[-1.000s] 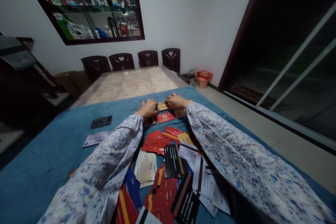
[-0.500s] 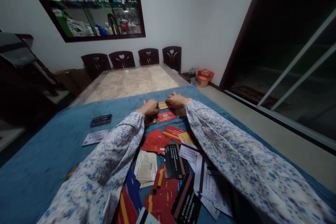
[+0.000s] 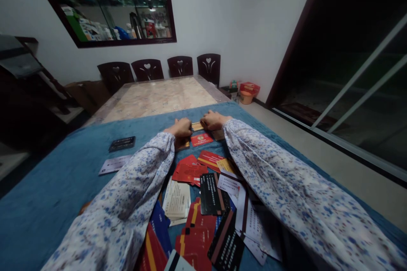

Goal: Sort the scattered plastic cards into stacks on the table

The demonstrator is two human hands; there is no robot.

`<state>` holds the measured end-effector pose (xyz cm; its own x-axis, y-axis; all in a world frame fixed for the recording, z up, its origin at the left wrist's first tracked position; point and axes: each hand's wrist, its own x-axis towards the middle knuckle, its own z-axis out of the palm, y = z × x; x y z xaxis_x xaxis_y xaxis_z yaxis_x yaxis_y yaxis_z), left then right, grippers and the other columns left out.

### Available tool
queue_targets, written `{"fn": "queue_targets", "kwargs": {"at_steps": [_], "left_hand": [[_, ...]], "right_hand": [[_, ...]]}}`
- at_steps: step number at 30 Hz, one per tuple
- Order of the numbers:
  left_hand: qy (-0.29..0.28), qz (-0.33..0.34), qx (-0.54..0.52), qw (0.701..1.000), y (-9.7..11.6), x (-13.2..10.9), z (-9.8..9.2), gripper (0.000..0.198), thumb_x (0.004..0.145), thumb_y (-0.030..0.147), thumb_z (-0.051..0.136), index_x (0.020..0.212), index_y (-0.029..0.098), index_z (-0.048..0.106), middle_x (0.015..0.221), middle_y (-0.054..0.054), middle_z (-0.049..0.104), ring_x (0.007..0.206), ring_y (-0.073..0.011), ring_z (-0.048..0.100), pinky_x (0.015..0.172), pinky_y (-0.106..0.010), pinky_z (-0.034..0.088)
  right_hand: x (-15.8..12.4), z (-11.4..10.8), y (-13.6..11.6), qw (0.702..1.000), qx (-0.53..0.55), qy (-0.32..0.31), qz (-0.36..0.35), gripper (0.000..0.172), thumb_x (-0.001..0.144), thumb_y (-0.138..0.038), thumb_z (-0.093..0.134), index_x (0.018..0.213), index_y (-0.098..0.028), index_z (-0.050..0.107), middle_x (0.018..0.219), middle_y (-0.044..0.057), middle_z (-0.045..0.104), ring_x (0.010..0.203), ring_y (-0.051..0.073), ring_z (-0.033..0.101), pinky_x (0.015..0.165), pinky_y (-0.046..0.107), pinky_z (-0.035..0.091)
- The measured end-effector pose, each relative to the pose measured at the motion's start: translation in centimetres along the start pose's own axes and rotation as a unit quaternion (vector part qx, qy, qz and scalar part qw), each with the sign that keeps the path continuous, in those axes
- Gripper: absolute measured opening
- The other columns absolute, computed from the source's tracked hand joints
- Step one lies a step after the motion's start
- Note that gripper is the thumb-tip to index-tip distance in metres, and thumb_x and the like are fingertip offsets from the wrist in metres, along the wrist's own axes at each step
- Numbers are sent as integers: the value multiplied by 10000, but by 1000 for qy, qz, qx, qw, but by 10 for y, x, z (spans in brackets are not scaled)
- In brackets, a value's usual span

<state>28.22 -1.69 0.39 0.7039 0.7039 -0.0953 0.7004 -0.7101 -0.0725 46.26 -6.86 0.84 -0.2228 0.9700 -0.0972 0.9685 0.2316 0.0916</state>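
A yellow card (image 3: 197, 126) lies between my hands at the far part of the blue cloth. My left hand (image 3: 182, 128) is closed at its left end, and my right hand (image 3: 213, 120) is closed at its right end; the fingertips are partly hidden. Just nearer is a red card (image 3: 201, 139). An orange-brown card (image 3: 182, 144) shows below my left hand, a brownish card (image 3: 218, 135) below my right. Between my forearms lie red cards (image 3: 190, 170), cream cards (image 3: 177, 200), black cards (image 3: 210, 194) and white cards (image 3: 249, 217), overlapping in a heap.
On the left of the blue cloth (image 3: 47, 186) sit a black card stack (image 3: 122, 144) and a white card stack (image 3: 112, 164). Past the cloth is the stone tabletop (image 3: 162, 95), with several dark chairs (image 3: 208, 67) behind it. A glass door (image 3: 349, 93) stands at right.
My hands stay on the yellow card with hardly any movement. The camera view has tilted slightly downward or shifted, moving the background a little.
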Motion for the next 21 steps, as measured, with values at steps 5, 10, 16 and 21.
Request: {"fn": "queue_targets", "kwargs": {"at_steps": [5, 10, 16, 21], "left_hand": [[-6, 5, 8, 1000, 0, 3, -1, 250, 776, 181, 646, 994, 157, 767, 1165, -146, 751, 1131, -296, 680, 993, -363, 510], [-15, 8, 16, 1000, 1, 5, -1, 299, 761, 145, 630, 1024, 144, 772, 1103, -151, 775, 1086, -290, 709, 982, -356, 522], [-16, 10, 6, 1000, 1, 2, -4, 316, 779, 175, 634, 1064, 148, 766, 1088, -138, 782, 1004, -258, 729, 857, -288, 546], [-13, 15, -6, 1000, 1, 3, -3, 265, 776, 193, 635, 997, 148, 775, 1030, -117, 787, 958, -238, 731, 756, -253, 529]], "right_hand": [[5, -4, -3, 1000, -21, -22, 2, 393, 856, -236, 608, 1231, -207, 723, 1304, 174, 661, 1212, 352, 534, 945, 468, 478], [14, -4, -5, 998, -31, -50, 5, 419, 818, -237, 605, 1221, -220, 721, 1304, 161, 638, 1218, 347, 505, 944, 475, 477], [23, -1, -6, 999, -21, -48, 12, 372, 783, -230, 643, 1131, -166, 757, 1261, 178, 678, 1212, 350, 544, 966, 478, 493], [31, 4, -8, 998, -20, -48, 25, 380, 785, -239, 648, 1133, -140, 765, 1259, 192, 704, 1263, 372, 553, 961, 467, 517]]}}
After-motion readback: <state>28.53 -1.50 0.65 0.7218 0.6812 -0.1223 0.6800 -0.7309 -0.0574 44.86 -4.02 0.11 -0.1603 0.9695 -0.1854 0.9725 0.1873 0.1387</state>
